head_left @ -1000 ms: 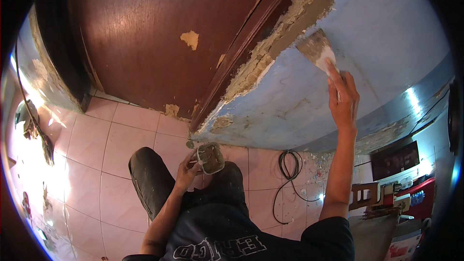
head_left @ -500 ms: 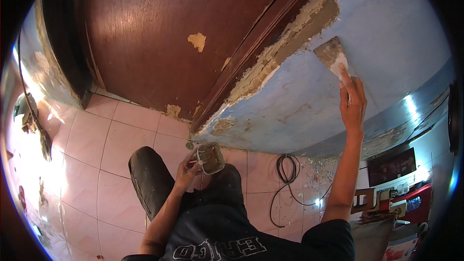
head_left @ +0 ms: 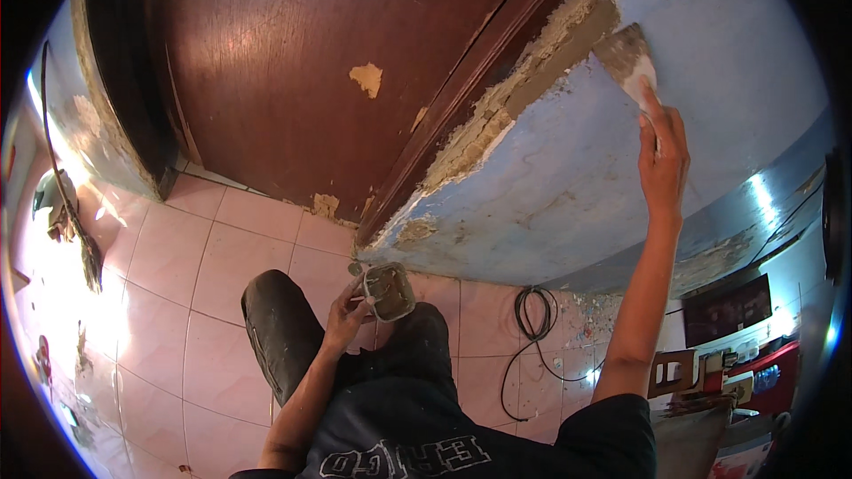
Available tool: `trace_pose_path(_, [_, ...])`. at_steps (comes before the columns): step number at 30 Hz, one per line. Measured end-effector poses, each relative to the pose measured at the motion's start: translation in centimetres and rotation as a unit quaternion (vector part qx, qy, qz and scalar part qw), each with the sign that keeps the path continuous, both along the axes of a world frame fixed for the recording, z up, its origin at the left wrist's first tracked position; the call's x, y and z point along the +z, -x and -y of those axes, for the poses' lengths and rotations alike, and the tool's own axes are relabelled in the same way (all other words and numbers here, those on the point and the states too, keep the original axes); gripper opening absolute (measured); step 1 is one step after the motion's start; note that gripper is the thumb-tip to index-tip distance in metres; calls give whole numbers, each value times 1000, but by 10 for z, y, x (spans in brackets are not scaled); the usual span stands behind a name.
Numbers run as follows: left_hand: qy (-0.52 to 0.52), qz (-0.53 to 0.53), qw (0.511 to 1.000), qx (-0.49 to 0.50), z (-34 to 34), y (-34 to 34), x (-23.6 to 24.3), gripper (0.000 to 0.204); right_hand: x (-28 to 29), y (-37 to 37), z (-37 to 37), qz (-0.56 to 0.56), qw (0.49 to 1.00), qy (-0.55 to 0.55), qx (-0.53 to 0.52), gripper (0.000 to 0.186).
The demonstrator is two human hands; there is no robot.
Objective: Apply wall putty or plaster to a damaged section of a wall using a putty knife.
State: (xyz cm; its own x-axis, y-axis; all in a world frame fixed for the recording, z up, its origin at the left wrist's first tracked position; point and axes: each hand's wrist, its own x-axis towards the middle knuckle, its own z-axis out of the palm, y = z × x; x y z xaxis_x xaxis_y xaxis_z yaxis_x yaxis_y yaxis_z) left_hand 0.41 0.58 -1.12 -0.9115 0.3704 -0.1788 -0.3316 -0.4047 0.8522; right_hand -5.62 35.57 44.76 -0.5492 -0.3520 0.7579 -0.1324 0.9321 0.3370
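Observation:
My right hand [head_left: 664, 155] grips a putty knife [head_left: 627, 58] by its handle, one finger stretched along it. The wide blade, smeared with grey-brown filler, lies against the blue wall [head_left: 550, 160] at the edge of a strip of wet filler [head_left: 568, 43]. That strip runs beside the brown door frame [head_left: 461, 98], over rough broken plaster. Down by my knees, my left hand [head_left: 346, 315] is closed on the rim of a small clear square tub [head_left: 390, 293] holding grey-brown filler.
A brown wooden door [head_left: 311, 53] with chipped patches stands ahead. Pink floor tiles [head_left: 231, 279] lie below. A coiled black cable [head_left: 532, 315] rests on the floor at the wall's foot. A broom [head_left: 86, 253] leans at far left; a cluttered red table [head_left: 781, 377] stands at right.
My right hand and the putty knife have moved up along the wall, with the blade now at the filler strip's edge. My left hand still holds the tub in nearly the same place.

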Motion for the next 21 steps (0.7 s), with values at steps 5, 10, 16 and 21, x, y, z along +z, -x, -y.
trace_pose_path(5, [5,-6,1000,-18,-1,2,-9,60,2,-9,8,1,1000,15,-16,54])
trace_pose_path(10, [-8,-6,1000,-12,-1,3,-10,60,6,11,36,47,996,-67,33,60])
trace_pose_path(16, [-6,-14,1000,-10,-2,1,-15,62,-9,-1,11,41,997,-63,1,62])
trace_pose_path(21, [-11,-16,1000,-13,-2,2,-14,64,-16,-25,-4,24,998,-49,-24,62])
